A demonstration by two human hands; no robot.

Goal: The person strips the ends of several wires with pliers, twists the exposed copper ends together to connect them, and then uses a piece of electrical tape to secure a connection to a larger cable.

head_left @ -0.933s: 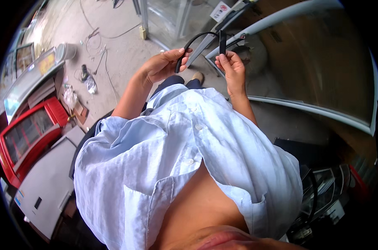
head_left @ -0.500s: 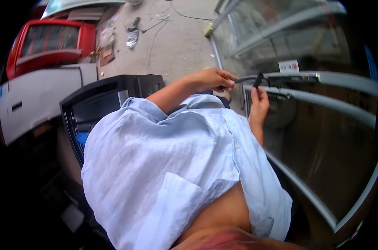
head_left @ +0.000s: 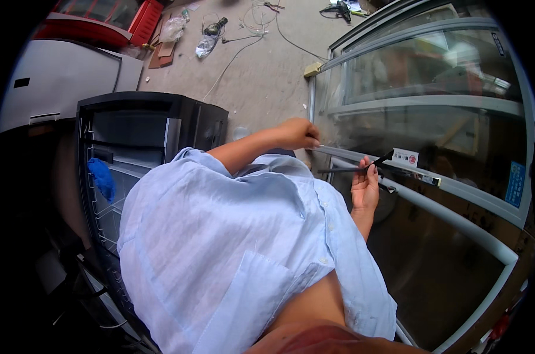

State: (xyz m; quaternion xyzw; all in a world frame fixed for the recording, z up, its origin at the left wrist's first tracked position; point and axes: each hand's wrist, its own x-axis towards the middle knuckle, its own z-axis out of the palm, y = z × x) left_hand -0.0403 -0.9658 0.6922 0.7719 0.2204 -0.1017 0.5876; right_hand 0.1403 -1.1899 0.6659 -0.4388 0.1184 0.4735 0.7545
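Observation:
My right hand (head_left: 365, 190) is closed around a thin black strip (head_left: 342, 170), holding it up with the fingertips beside a glass door. One end of the strip points toward my left; near the fingers a flatter dark piece slants up. My left hand (head_left: 299, 133) is closed, with its thumb and fingers pressed together close to the end of a pale metal rail (head_left: 474, 187). What it pinches, if anything, is too small to make out. A white label (head_left: 405, 157) with a red mark is on the rail, just beyond my right hand.
Glass doors with grey frames (head_left: 424, 101) fill the right side. Left of me stands an open black cabinet (head_left: 143, 98) with a blue cloth (head_left: 101, 179) inside. Beyond are a grey cabinet (head_left: 67, 76), a red unit (head_left: 145, 23), floor cables (head_left: 235, 65) and a drill-like tool (head_left: 338, 10).
My left hand has come off the black strip and curled its fingers, while my right hand still holds it. The whole view has shifted, showing more of the glass doors and the black cabinet.

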